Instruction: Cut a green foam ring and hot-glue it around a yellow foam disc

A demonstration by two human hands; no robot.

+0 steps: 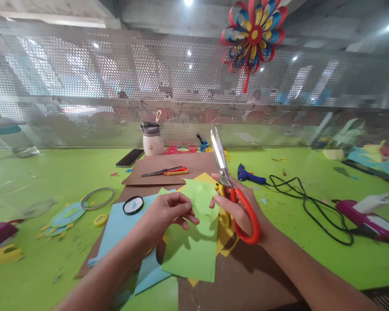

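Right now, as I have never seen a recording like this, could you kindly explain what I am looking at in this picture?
There is no machine here: a camera worn on a person's head looks forward and down at their own two bare hands over a green table. The left hand pinches a green paper sheet, holding it up above blue and yellow sheets. The right hand grips red-handled scissors, blades pointing up beside the sheet. Farther back lie a brown board with a second pair of scissors, a phone, a bottle and a blue glue gun with a black cord. A paper flower hangs above.
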